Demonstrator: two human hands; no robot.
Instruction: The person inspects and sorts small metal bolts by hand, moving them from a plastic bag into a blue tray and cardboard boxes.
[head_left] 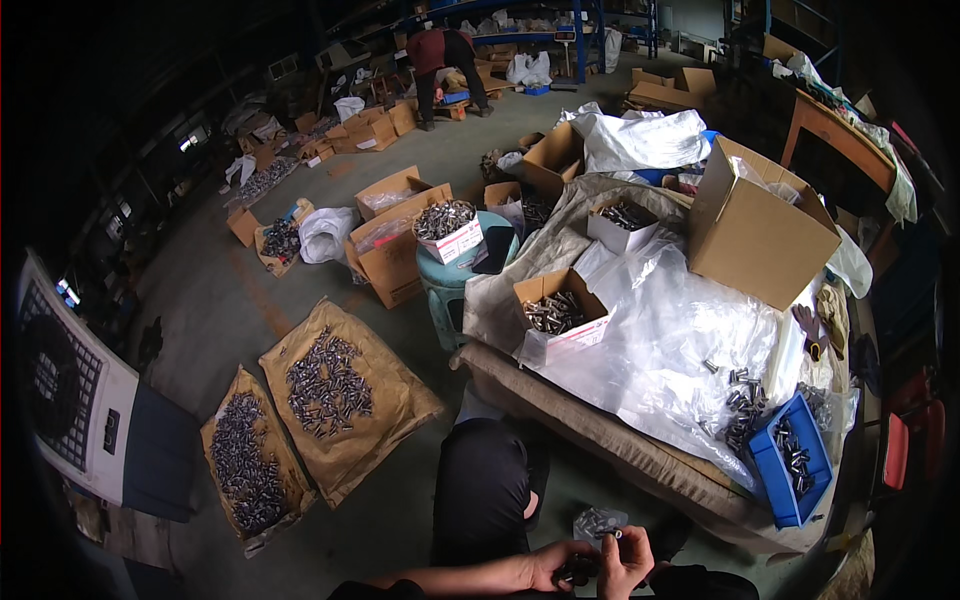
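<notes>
"What's the person holding down there?"

"A small metal part [617, 535], pinched between thumb and forefinger of the right hand [626, 567]. It pokes out at about eleven o'clock from that hand."

"And the left hand [545, 567]?"

"Cupped at nine o'clock of the right, around some dark pieces [572, 573]. I can't tell whether that grip presses on them or just cradles them."

"What's that past the fingertips?"

"A clear plastic bag [588, 522] with more metal in it, toward twelve o'clock. From the hands, the blue bin [770, 485] sits at two, on the draped tabletop [560, 405], with similar parts inside."

"Are they awkward to handle?"

"I'd judge each one light, hard and stiff, nothing fragile. The shiny surface might slip, especially if oily. I'd take it around the middle of its barrel, thumb opposite fingertip. The bag is limp, so gather it by the neck."
</notes>
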